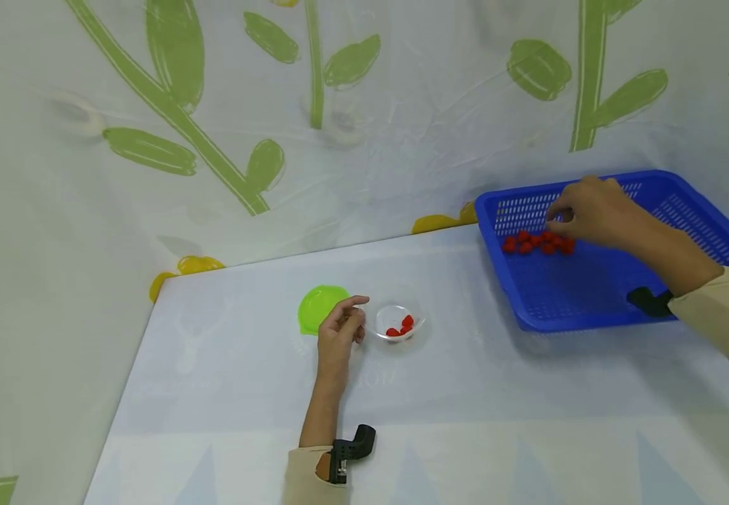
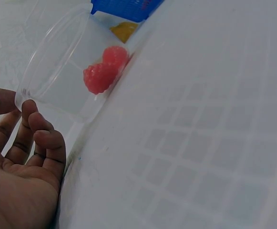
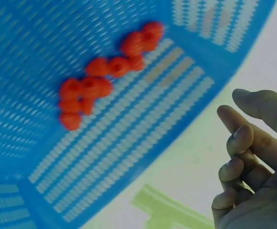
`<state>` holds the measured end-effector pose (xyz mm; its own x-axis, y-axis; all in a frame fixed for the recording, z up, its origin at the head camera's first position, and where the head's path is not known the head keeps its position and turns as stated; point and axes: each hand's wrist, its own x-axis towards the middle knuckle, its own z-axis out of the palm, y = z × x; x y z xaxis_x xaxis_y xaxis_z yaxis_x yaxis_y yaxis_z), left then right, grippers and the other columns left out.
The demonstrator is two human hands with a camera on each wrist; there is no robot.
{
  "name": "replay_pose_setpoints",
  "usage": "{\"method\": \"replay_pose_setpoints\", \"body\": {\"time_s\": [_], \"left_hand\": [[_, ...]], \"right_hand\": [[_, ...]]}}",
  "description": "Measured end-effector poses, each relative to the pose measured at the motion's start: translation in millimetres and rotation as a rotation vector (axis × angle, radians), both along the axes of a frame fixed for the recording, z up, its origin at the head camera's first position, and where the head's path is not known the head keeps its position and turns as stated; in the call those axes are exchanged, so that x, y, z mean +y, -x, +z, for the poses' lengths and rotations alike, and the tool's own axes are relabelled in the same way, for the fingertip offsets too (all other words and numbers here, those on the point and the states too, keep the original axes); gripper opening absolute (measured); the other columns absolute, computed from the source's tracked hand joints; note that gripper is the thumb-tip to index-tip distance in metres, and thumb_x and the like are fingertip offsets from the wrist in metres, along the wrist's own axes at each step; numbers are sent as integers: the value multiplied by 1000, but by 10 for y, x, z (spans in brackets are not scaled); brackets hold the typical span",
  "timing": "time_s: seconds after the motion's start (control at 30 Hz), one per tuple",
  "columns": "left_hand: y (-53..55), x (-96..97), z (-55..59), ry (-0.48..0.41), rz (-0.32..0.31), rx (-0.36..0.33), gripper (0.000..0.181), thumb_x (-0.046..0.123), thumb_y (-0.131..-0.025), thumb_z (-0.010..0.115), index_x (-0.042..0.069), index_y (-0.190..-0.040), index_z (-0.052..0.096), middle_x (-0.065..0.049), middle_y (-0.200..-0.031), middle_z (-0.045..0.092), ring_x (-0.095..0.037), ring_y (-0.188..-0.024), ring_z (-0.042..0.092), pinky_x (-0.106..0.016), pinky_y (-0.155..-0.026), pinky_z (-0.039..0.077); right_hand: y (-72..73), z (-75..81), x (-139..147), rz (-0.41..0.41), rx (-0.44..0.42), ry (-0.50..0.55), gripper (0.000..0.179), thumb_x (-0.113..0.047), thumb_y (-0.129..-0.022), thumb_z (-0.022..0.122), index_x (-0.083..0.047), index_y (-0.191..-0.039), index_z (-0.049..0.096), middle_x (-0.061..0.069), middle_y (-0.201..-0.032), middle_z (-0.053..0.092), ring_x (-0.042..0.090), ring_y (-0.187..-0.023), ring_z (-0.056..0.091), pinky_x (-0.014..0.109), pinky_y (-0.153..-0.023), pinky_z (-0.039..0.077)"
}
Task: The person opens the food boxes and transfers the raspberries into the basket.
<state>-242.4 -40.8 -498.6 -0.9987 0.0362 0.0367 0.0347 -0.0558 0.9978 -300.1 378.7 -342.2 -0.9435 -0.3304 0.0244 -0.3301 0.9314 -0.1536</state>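
My left hand (image 1: 337, 335) pinches the near-left rim of a clear plastic bowl (image 1: 373, 324), its other fingers loosely bent. Inside that bowl lie a few red raspberries (image 2: 101, 78). Left of the bowl, partly behind the hand, is a bright green lid-like disc (image 1: 316, 307). My right hand (image 1: 594, 214) hovers over a blue plastic basket (image 1: 516, 298), above a group of red raspberries (image 1: 528, 243) along its far-left side. In the right wrist view the fingers are loosely bent, thumb and forefinger slightly apart, nothing between them.
A white table covering (image 1: 225, 379) lies under everything. Behind it rises a pale wall sheet (image 1: 402, 161) with green leaf prints and yellow shapes at its foot. The basket's raised walls stand on the right, close to the sheet.
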Motion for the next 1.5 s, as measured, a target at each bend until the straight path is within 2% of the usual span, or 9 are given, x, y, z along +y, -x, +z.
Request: {"method": "replay_pose_setpoints", "body": {"time_s": [0.23,0.53,0.67,0.83,0.93,1.13,1.3,1.5], "left_hand": [[-17,-13,11,3,9,-5,22,14,-98,58,13,-117,71,-8,-88,54,-21,-70,51,-24,-63,46],[3,-5,13,-24,-13,-36,24,8,-100,56,8,-120,69,-5,-88,55,-22,-71,50,-25,-63,46],[1,-6,17,-26,-5,-41,24,6,-99,55,5,-119,69,-5,-86,54,-23,-71,50,-26,-63,45],[-3,8,33,-25,-6,-16,23,9,-99,57,10,-117,71,-6,-87,54,-21,-70,50,-25,-63,45],[-4,8,18,-25,-7,1,22,11,-99,58,11,-116,71,-7,-87,54,-21,-70,50,-24,-63,45],[-36,36,-5,-35,-5,-16,23,12,-98,58,12,-116,72,-7,-87,55,-21,-70,50,-24,-63,45],[-57,39,-23,-21,5,-1,23,12,-98,57,14,-115,72,-8,-87,55,-21,-69,51,-24,-62,46],[-12,14,-11,-1,14,5,22,12,-99,58,13,-116,71,-6,-87,55,-20,-69,51,-24,-62,47]], "right_hand": [[-225,75,-369,58,54,72,14,-17,-87,77,-7,-97,78,-2,-74,51,29,-87,48,45,-71,30],[-426,83,-834,157,100,144,11,-14,-85,79,-14,-96,79,-4,-75,51,21,-81,43,41,-71,30],[-457,51,-1011,219,96,188,10,-13,-86,78,-13,-96,78,-5,-73,48,19,-79,41,41,-72,29],[-481,-9,-1182,250,79,222,9,-13,-84,80,-13,-93,78,-8,-73,48,19,-83,43,42,-74,31],[-485,-60,-1281,267,69,228,10,-14,-83,81,-13,-93,78,-7,-73,49,19,-84,44,41,-73,32],[-491,-201,-1447,313,59,239,12,-15,-81,83,-14,-92,78,-8,-72,49,16,-81,45,38,-72,31],[-486,-295,-1614,331,29,223,12,-19,-81,83,-17,-92,78,-10,-72,49,15,-81,45,36,-71,31],[-451,-388,-1781,350,-17,229,13,-19,-82,83,-18,-94,78,-9,-73,51,14,-83,45,36,-73,32]]}}
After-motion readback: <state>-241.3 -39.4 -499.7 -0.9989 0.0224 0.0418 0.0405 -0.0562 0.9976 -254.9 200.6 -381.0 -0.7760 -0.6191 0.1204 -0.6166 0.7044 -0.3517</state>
